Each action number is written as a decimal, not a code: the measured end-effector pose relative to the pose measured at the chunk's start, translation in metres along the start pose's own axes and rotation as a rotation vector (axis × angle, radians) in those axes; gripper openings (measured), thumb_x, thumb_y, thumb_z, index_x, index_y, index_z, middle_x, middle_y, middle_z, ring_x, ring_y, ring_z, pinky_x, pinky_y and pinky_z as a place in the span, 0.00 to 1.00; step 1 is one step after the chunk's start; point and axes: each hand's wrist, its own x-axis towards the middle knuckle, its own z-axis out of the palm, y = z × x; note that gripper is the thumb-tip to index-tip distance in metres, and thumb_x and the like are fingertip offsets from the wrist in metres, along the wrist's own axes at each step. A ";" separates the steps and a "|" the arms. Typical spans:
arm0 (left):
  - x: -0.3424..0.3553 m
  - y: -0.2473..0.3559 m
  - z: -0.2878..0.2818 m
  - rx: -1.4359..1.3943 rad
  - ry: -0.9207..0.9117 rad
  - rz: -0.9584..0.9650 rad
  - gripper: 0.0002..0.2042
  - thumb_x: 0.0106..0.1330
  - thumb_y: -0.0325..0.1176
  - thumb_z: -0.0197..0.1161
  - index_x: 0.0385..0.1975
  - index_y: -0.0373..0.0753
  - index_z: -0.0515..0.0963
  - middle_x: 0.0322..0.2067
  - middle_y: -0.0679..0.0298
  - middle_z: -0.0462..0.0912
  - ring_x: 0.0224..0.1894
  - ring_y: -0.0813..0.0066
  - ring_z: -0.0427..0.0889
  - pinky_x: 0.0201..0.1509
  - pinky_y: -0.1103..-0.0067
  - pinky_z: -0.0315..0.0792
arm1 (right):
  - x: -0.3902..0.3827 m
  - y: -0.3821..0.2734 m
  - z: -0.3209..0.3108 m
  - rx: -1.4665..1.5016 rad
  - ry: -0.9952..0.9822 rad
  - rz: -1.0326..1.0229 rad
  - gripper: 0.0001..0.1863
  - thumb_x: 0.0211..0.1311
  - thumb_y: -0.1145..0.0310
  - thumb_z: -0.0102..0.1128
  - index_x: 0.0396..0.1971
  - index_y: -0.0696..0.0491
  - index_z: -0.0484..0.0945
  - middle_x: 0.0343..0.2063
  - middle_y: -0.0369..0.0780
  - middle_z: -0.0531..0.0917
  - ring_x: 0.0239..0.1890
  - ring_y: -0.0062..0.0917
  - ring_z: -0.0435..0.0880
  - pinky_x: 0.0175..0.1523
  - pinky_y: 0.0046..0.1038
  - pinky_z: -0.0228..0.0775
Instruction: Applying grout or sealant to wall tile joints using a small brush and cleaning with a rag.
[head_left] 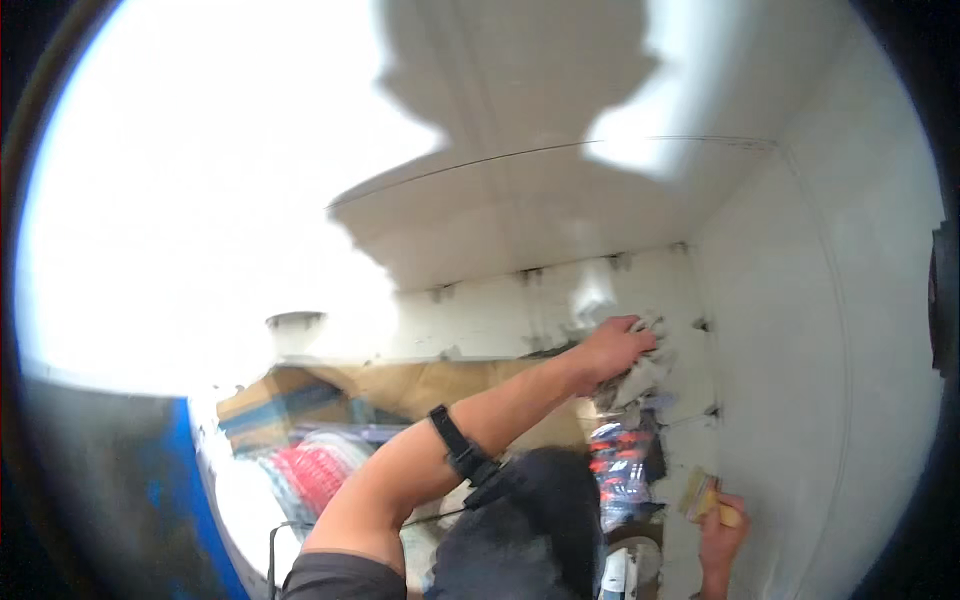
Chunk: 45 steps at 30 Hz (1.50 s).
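Observation:
My left arm reaches across toward the right, a black strap around it near the elbow. At its end my left hand (610, 350) is closed on a crumpled greyish-white rag (640, 381), low by the pale wall. Lower down on the right, my right hand (722, 545) grips the light wooden handle of a flat paintbrush (698, 494). Pale yellowish bristles point up and to the left, beside the right-hand wall. Some of the fingers on both hands are hidden or blurred.
White walls (770, 290) meet in a corner at the right, with dark smudges along the seams. Below the left arm lie brown cardboard (430, 385), a red-and-clear plastic bag (312, 470) and a clear pack with red pieces (620, 462). My dark-clothed knee (530, 520) is close by.

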 end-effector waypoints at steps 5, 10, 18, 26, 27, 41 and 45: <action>-0.227 -0.029 -0.092 0.057 0.493 0.067 0.17 0.70 0.37 0.62 0.51 0.33 0.81 0.38 0.62 0.85 0.38 0.76 0.81 0.43 0.74 0.76 | 0.033 -0.073 0.035 0.139 -0.198 -0.006 0.06 0.72 0.72 0.58 0.40 0.60 0.79 0.31 0.35 0.81 0.31 0.16 0.79 0.35 0.21 0.72; -0.507 -0.090 -0.086 0.318 1.145 0.100 0.21 0.74 0.48 0.63 0.41 0.31 0.84 0.25 0.64 0.83 0.29 0.79 0.79 0.35 0.74 0.75 | 0.046 -0.185 0.083 0.155 -0.364 -0.531 0.06 0.69 0.77 0.58 0.43 0.62 0.79 0.34 0.38 0.81 0.37 0.22 0.80 0.43 0.26 0.75; -0.722 -0.303 -0.084 0.410 1.721 -0.894 0.32 0.73 0.54 0.56 0.39 0.20 0.82 0.43 0.31 0.82 0.51 0.32 0.81 0.55 0.53 0.72 | 0.001 -0.364 0.250 0.015 -0.693 -1.148 0.13 0.63 0.77 0.63 0.48 0.56 0.81 0.40 0.49 0.84 0.42 0.48 0.85 0.47 0.38 0.78; -0.691 -0.394 -0.089 -0.324 1.826 -0.425 0.27 0.82 0.49 0.50 0.60 0.26 0.76 0.52 0.53 0.82 0.53 0.64 0.77 0.63 0.71 0.68 | -0.056 -0.506 0.642 -0.200 -0.843 -1.474 0.17 0.68 0.65 0.58 0.54 0.48 0.82 0.40 0.47 0.83 0.42 0.48 0.83 0.48 0.47 0.77; -0.691 -0.394 -0.086 -0.365 1.812 -0.448 0.27 0.82 0.49 0.50 0.60 0.26 0.76 0.52 0.53 0.82 0.53 0.64 0.77 0.63 0.71 0.68 | -0.068 -0.525 0.678 -0.264 -0.833 -1.482 0.16 0.68 0.64 0.57 0.53 0.49 0.82 0.39 0.47 0.84 0.42 0.48 0.84 0.48 0.48 0.77; -0.680 -0.381 -0.076 0.407 1.830 -0.549 0.16 0.77 0.32 0.48 0.49 0.23 0.77 0.21 0.51 0.78 0.24 0.57 0.75 0.34 0.67 0.70 | -0.030 -0.497 0.755 -0.431 -1.025 -1.594 0.15 0.65 0.59 0.55 0.44 0.49 0.86 0.40 0.51 0.87 0.44 0.49 0.86 0.48 0.49 0.79; -0.712 -0.379 -0.021 -0.054 2.061 -0.638 0.18 0.76 0.35 0.51 0.54 0.27 0.78 0.47 0.44 0.80 0.45 0.53 0.79 0.52 0.65 0.73 | -0.010 -0.461 0.760 -0.909 -0.949 -1.673 0.08 0.57 0.67 0.60 0.33 0.49 0.85 0.35 0.49 0.88 0.38 0.47 0.88 0.47 0.47 0.81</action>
